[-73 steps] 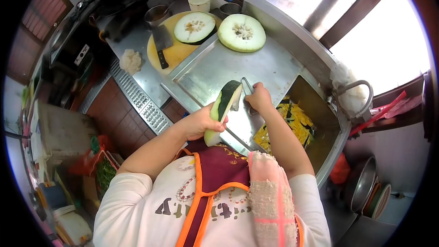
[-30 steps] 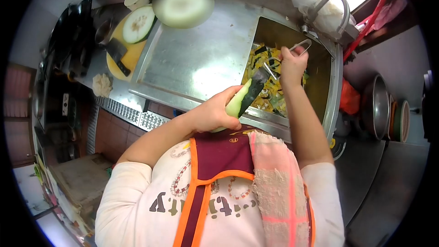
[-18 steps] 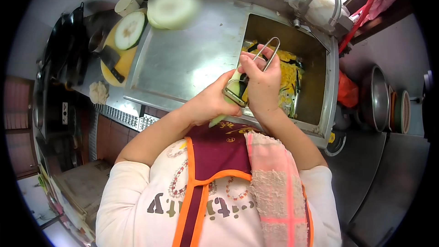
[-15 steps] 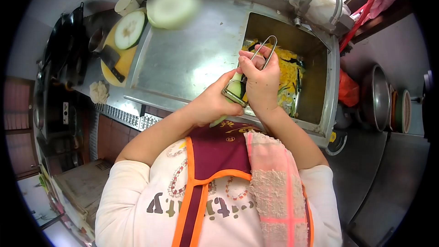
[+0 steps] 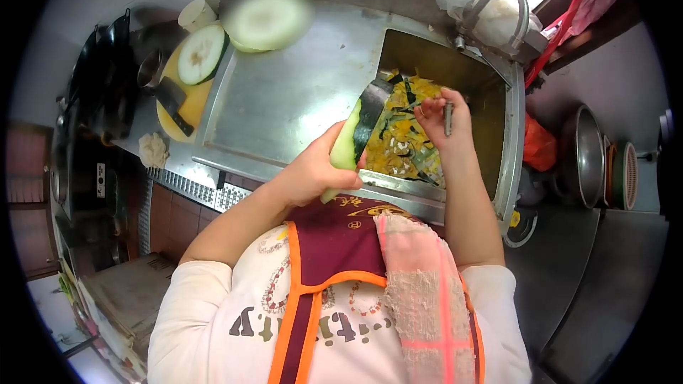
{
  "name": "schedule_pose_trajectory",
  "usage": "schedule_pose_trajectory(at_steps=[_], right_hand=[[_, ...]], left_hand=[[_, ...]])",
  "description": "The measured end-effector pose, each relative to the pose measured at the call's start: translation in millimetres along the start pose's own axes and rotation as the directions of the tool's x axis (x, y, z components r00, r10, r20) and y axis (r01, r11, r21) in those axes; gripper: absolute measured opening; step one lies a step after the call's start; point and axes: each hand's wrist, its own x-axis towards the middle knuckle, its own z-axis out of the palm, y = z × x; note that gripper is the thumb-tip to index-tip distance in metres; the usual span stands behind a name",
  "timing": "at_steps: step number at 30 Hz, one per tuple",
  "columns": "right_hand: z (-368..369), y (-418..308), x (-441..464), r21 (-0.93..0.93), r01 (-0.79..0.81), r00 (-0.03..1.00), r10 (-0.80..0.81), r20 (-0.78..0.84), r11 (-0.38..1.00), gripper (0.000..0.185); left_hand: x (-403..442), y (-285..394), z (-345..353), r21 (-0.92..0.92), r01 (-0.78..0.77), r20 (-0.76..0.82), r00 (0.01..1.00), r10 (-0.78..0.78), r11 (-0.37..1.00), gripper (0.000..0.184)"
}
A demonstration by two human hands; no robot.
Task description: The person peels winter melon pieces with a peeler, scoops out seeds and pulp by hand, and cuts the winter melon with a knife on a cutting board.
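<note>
My left hand (image 5: 310,165) is wrapped round a long wedge of winter melon (image 5: 346,144). The near side of the wedge is peeled pale green, while dark green skin covers the side facing the sink. Over the sink, my right hand (image 5: 449,122) holds a metal peeler (image 5: 448,118), seen nearly edge-on, apart from the melon. Below it, yellow and dark green peelings (image 5: 402,144) lie in the sink basin (image 5: 491,131).
Left of the sink is a steel drainboard (image 5: 284,92). A large cut winter melon (image 5: 267,18) stands at its back. Another cut melon piece (image 5: 200,57) and a cleaver (image 5: 173,103) lie on a yellow cutting board (image 5: 169,122). A faucet (image 5: 523,18) arches over the sink's back corner.
My right hand has moved right and away from the melon with the peeler. The wedge has tilted up, so its dark skin now shows.
</note>
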Motion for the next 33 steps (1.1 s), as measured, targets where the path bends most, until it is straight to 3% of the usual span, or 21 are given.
schedule_pose_trajectory(at_steps=[2,5,9,12,13,16,17,19,21,23,25,31,33], right_hand=[[9.3,-3.6,-14.4,0.248,-0.125,0.919,0.018,0.394,0.961,0.025],[43.8,-7.3,-54.6,0.297,-0.393,0.746,0.113,0.656,0.870,0.042],[53.6,-9.4,-67.5,-0.006,-0.358,0.552,0.216,0.806,0.934,0.058],[60.4,-1.4,-68.2,-0.144,-0.266,0.550,0.273,0.790,0.953,0.055],[63.7,0.6,-74.1,-0.134,-0.252,0.670,0.273,0.690,0.958,0.052],[74.1,7.9,-85.9,-0.250,0.069,0.828,0.085,0.555,0.966,0.050],[72.0,14.6,-84.2,-0.183,0.205,0.818,-0.066,0.571,0.962,0.041],[79.3,24.3,-94.2,-0.286,0.399,0.856,-0.242,0.457,0.871,0.032],[79.5,37.2,-98.2,-0.292,0.497,0.837,-0.363,0.409,0.818,0.029],[79.2,50.8,-108.5,-0.349,0.522,0.829,-0.367,0.423,0.778,0.034],[72.2,59.3,-101.7,-0.394,0.606,0.775,-0.403,0.487,0.691,0.040],[75.9,58.2,-97.8,-0.411,0.569,0.812,-0.404,0.422,0.712,0.040],[77.1,48.7,-85.2,-0.395,0.538,0.839,-0.430,0.334,0.744,0.042]], left_hand=[[3.1,-0.4,4.7,-0.048,-0.002,-0.012,1.000,0.002,0.999,0.070],[6.4,-2.9,4.2,0.012,-0.019,-0.021,1.000,0.019,1.000,0.070],[6.9,-2.2,4.8,-0.041,0.004,-0.038,0.999,-0.006,0.999,0.071],[6.0,-1.8,5.1,-0.038,0.010,-0.049,0.999,-0.012,0.999,0.070],[6.1,-2.4,4.8,-0.026,0.010,-0.053,0.999,-0.011,1.000,0.070],[5.1,-2.2,6.4,0.002,0.025,-0.063,0.998,-0.025,1.000,0.069],[4.6,-1.9,7.2,0.009,0.033,-0.066,0.997,-0.032,0.999,0.068],[4.0,-2.6,8.0,0.009,0.032,-0.053,0.998,-0.031,0.999,0.069],[3.6,-2.3,9.5,-0.007,0.029,-0.036,0.999,-0.029,1.000,0.068],[3.3,-0.6,12.0,-0.038,0.024,-0.018,1.000,-0.025,0.999,0.068],[0.9,-0.1,11.7,0.063,0.041,-0.013,0.999,-0.040,0.997,0.068],[-4.2,-1.6,11.7,0.157,0.057,-0.010,0.998,-0.056,0.986,0.072],[-7.5,0.5,11.9,0.198,0.054,0.020,0.998,-0.059,0.979,0.074]])
